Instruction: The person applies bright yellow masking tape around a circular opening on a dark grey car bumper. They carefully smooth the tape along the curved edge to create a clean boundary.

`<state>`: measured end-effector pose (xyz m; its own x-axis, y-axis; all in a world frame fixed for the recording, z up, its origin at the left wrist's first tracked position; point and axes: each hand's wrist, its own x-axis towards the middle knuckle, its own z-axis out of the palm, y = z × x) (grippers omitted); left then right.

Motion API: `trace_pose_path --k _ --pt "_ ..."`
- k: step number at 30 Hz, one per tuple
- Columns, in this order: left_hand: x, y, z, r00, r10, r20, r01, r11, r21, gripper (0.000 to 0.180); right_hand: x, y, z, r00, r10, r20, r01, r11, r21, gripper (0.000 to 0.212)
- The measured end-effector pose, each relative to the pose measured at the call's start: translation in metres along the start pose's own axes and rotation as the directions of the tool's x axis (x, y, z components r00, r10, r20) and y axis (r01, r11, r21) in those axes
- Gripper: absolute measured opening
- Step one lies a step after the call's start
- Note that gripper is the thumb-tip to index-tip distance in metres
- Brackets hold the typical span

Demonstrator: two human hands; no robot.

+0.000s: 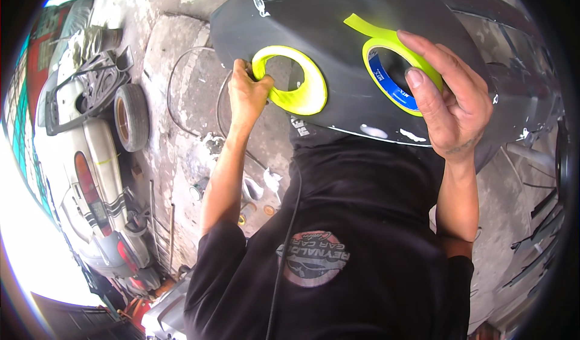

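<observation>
In my right hand (453,95) is a roll of bright yellow-green masking tape (432,67) with a blue inner core. The thumb reaches into the core and the fingers lie over the outer side. A loose tape end (362,26) sticks out toward the far left. My left hand (249,92) pinches the left edge of a yellow-green ring (308,95), broader at its lower right and apparently covered in the same tape. Both hands are over a dark grey curved car panel (338,56) with white scuffs along its near edge. Fingertips behind the ring are hidden.
At the left, a wheel (132,118) and used car body parts (96,177) are piled up. A thin cable (175,92) loops over the stained concrete floor (181,35). Dark strips (544,225) lie at the right. A dark cord (290,225) hangs down my shirt.
</observation>
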<state>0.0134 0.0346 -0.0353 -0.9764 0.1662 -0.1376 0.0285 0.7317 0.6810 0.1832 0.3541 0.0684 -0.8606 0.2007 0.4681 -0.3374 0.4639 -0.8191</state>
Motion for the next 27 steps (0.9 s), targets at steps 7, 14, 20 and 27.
trace_pose_path --k 7,14,20,27 --pt "0.002 -0.005 0.000 1.000 0.003 -0.017 -0.003 1.000 0.016 0.028 0.004 0.003 0.008 0.993 -0.065 -0.098 0.069 0.997 0.037 0.033" --pt "-0.003 0.007 -0.016 0.996 0.086 0.026 -0.089 0.985 0.145 0.038 0.000 0.001 -0.001 1.000 -0.026 0.006 0.026 1.000 -0.014 0.037" --pt "0.007 0.010 -0.018 0.977 0.214 -0.004 -0.211 0.966 0.149 0.029 0.005 0.002 0.003 0.997 -0.064 -0.039 0.063 0.998 -0.026 0.034" --pt "0.006 0.008 -0.024 0.967 0.252 0.020 -0.253 0.963 0.090 0.030 0.004 -0.002 0.004 0.999 -0.037 -0.031 0.036 0.999 -0.036 0.031"
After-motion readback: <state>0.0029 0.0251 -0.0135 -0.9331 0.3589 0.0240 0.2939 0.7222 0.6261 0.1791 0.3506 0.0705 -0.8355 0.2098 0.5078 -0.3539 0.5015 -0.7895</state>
